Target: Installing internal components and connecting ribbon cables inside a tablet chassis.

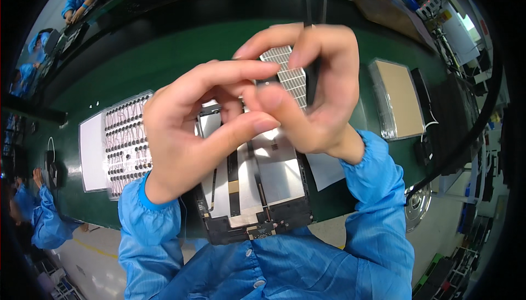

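A: Green table (131, 75)?
B: Opened flat device (279, 182) at its near edge, below left hand (183, 116) and right hand (333, 94).
A: Hands?
B: Both half-curled, fingertips close.
A: Writing?
B: Pale gridded sheet (292, 78) beside right fingers; too small to read.
A: Held?
B: Dark piece (267, 82) at fingertips; whose grip, can't tell.

Tbh the roomiest way in is over the green bench (181, 51), far side, left of centre. Dead ahead is tighter cos the posts (322, 1) stand up beyond the right hand (331, 81). That one and the left hand (181, 116) block the tablet's (276, 177) far half from above, but its near half is reachable between the sleeves (148, 212). Parts tray (123, 163) crowds the left, tan-topped stack (402, 103) the right, with a black cable (489, 103) curving past further out.
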Tool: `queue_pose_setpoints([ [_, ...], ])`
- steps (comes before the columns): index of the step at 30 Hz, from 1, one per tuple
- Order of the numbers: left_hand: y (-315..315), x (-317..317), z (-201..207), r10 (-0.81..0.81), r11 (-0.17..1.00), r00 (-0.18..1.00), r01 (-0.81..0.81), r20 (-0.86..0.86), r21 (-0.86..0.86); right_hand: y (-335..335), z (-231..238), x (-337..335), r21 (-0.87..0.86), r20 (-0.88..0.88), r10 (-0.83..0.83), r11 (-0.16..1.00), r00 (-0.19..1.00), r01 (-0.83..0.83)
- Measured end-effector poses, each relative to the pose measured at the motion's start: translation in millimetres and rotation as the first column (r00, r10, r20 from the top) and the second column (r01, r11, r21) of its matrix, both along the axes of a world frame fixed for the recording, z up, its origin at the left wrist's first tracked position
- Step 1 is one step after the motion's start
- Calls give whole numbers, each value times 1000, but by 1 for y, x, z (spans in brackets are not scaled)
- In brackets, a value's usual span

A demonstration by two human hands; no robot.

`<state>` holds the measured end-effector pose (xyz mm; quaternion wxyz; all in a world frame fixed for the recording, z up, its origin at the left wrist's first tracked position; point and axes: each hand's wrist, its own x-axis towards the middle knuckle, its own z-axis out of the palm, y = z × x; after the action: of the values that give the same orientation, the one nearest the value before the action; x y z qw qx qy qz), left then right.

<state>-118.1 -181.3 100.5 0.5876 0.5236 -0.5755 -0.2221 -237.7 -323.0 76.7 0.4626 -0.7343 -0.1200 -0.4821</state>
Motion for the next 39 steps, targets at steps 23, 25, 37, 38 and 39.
queue_pose_setpoints([
  [23, -11, 5, -14, -61, 996, 981, 47, -186, -78, -8, 3, -3, 368, -154, 283, 906, 947, -211],
  [25, -9, 3, -13, -55, 996, 981, 41, -185, -78, -7, 3, -4, 360, -163, 276, 910, 947, -203],
  [37, -9, 1, -14, -59, 996, 956, 75, -287, 46, -12, 0, -6, 413, -230, 310, 890, 923, -196],
  [38, -11, -2, -14, -71, 996, 929, 83, -363, 18, -12, 0, -8, 442, -243, 316, 878, 917, -185],
  [39, -11, -4, -14, -76, 996, 929, 89, -362, 20, -13, -1, -10, 444, -241, 310, 878, 920, -180],
])
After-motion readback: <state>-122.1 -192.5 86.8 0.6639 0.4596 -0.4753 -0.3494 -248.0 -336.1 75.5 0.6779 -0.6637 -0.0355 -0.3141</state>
